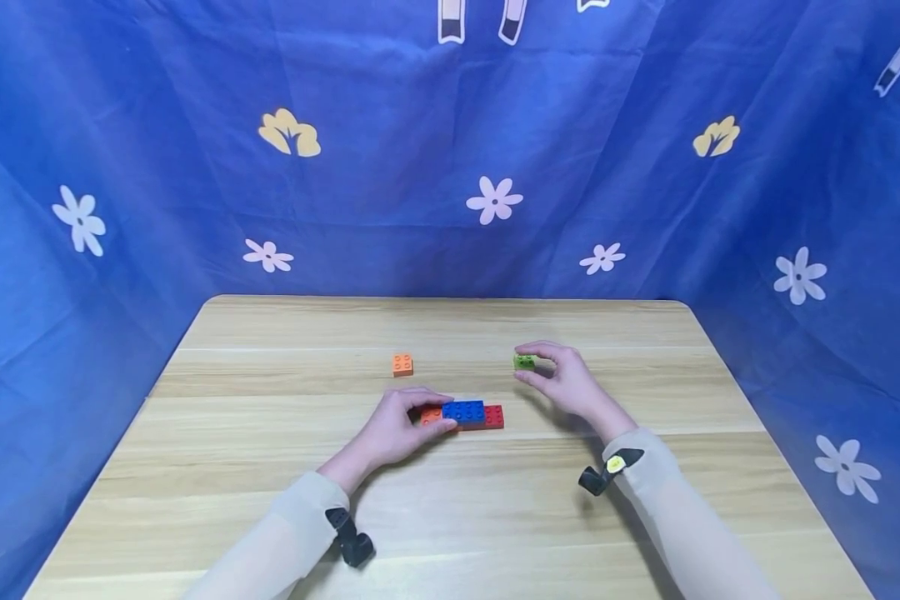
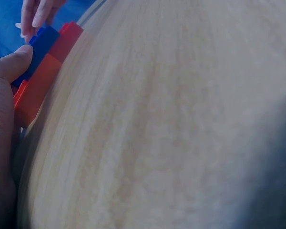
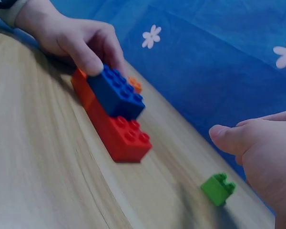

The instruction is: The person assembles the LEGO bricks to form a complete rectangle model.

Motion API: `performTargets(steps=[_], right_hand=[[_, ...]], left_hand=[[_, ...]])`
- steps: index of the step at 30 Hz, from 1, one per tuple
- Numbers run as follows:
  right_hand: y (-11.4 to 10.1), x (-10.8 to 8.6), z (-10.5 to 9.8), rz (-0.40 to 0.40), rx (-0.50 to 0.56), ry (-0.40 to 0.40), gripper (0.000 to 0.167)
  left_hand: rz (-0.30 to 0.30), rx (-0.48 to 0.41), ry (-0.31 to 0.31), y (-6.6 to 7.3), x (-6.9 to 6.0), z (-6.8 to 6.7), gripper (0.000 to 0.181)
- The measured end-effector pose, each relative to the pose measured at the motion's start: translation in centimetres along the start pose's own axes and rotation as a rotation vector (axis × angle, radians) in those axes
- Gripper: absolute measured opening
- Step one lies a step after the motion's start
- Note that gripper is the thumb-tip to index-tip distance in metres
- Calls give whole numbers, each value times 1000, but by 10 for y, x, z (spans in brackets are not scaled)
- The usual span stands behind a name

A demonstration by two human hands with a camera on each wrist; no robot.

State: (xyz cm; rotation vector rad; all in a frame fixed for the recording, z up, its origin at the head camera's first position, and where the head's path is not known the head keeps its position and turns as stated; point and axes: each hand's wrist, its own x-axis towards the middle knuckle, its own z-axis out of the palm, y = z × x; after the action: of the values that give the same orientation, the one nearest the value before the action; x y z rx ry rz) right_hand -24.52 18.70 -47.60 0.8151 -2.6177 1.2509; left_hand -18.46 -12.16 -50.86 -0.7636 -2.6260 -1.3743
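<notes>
A blue brick (image 1: 463, 412) sits on top of an orange-red brick (image 2: 39, 88) and a red brick (image 3: 128, 143), bridging the two as they lie end to end. My left hand (image 1: 397, 427) pinches the blue brick's left end between thumb and fingers. On the table to the right is a small green brick (image 3: 218, 189). My right hand (image 1: 562, 379) hovers around it, thumb and fingers spread to either side. In the right wrist view a gap shows between the thumb (image 3: 224, 136) and the green brick.
A small orange brick (image 1: 402, 365) stands on the wooden table (image 1: 450, 517), behind the left hand. A blue cloth (image 1: 390, 192) with flower prints hangs at the back and sides. Each wrist carries a black camera strap (image 1: 609, 471).
</notes>
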Motion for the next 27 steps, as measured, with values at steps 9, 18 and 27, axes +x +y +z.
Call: performTargets(steps=[9,18,27], right_hand=[[23,3,3,84,-17,2,49],[36,6,6,106,-52,-8,47],[42,5,10,107,-71,-16,44]], left_hand=[[-13,-1,3,-2,-1,1,37],[-29,-10,0,0,0,0,36],[-10,-25,14,-1,-1,1,38]])
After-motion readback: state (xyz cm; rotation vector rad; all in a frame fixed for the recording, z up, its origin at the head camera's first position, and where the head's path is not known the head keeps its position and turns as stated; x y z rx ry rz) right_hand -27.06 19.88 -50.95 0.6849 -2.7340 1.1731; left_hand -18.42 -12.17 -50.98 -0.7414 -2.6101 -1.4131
